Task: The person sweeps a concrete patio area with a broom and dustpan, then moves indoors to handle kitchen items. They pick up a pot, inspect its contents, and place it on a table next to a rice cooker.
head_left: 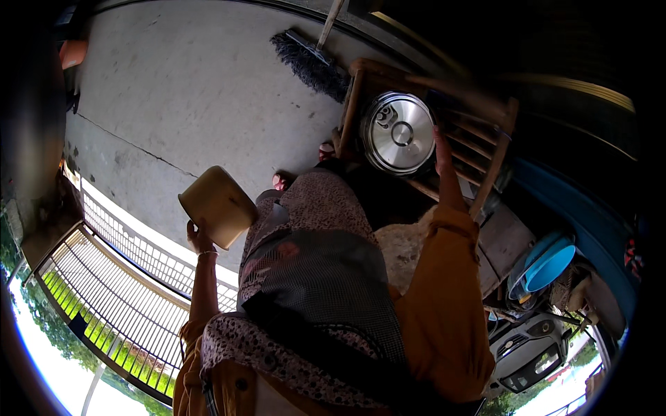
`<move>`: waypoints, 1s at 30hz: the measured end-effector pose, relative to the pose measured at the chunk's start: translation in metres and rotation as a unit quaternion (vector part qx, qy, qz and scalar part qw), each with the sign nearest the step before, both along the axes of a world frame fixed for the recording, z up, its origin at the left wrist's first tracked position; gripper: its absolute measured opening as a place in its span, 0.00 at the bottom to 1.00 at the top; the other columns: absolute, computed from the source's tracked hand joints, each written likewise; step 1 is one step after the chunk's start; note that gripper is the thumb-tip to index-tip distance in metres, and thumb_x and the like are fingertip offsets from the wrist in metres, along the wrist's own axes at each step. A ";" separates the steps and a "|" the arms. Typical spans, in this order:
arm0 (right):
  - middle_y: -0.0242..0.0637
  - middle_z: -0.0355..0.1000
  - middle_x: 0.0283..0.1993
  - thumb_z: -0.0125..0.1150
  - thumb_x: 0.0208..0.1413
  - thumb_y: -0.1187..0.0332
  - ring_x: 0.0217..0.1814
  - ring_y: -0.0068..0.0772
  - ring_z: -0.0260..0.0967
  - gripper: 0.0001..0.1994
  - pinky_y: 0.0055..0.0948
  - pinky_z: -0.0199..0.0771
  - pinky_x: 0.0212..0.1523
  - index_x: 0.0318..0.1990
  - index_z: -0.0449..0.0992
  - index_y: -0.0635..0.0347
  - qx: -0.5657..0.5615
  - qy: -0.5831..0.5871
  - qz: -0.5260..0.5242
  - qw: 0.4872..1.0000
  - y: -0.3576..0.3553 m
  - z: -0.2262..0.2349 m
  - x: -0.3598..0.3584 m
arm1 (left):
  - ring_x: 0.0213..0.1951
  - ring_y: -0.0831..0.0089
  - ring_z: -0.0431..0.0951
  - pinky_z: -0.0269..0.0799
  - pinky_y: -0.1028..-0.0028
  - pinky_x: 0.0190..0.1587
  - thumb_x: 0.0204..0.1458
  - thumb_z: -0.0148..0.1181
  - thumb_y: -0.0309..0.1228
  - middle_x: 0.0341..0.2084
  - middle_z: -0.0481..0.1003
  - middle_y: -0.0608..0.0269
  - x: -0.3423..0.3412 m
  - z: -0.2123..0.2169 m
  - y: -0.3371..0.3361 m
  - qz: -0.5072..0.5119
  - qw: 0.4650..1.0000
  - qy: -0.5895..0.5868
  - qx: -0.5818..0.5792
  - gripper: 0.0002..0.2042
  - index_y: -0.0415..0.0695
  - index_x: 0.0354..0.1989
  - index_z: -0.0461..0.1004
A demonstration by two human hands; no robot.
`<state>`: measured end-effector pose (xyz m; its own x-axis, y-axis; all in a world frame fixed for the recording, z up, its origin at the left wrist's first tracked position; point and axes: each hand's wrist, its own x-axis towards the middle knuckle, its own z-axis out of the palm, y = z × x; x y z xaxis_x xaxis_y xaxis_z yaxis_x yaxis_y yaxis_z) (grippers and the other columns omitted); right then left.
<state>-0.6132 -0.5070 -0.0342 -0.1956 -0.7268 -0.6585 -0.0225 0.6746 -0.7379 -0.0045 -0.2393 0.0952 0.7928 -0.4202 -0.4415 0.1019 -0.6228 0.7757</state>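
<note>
My left hand (pixel 201 238) grips the edge of a tan, rounded plastic container (pixel 218 206), holding it tilted out to my left. My right hand (pixel 442 149) reaches forward to the right edge of a round steel vessel (pixel 399 133) with a shiny lid. Its fingers look stretched out and lie along the vessel's side, touching or nearly so. The vessel sits on a wooden slatted bench or chair (pixel 479 147). Small metal fittings lie or are fixed on the lid's left part; I cannot make out which.
A dark fringed mop (pixel 310 64) rests on the concrete floor (pixel 166 90) ahead. Railing bars (pixel 114 295) run along my left. To the right are a turquoise basin (pixel 549 262) and a blue tub-like edge (pixel 569 208). An orange pot (pixel 73 53) stands far left.
</note>
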 end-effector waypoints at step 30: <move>0.56 0.64 0.46 0.50 0.48 0.66 0.48 0.50 0.63 0.18 0.43 0.64 0.46 0.44 0.68 0.70 0.112 0.490 0.265 0.823 0.022 -0.038 -0.025 | 0.45 0.69 0.68 0.64 0.68 0.49 0.54 0.44 0.28 0.42 0.68 0.61 -0.035 0.033 -0.031 0.092 0.889 0.342 -0.290 0.10 0.44 0.44 0.62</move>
<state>-0.6378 -0.4854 -0.0727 -0.4071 -0.7633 -0.5016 -0.8678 0.4946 -0.0483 -0.0396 -0.2699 0.1283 0.5014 -0.6255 -0.5978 0.7319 -0.0618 0.6786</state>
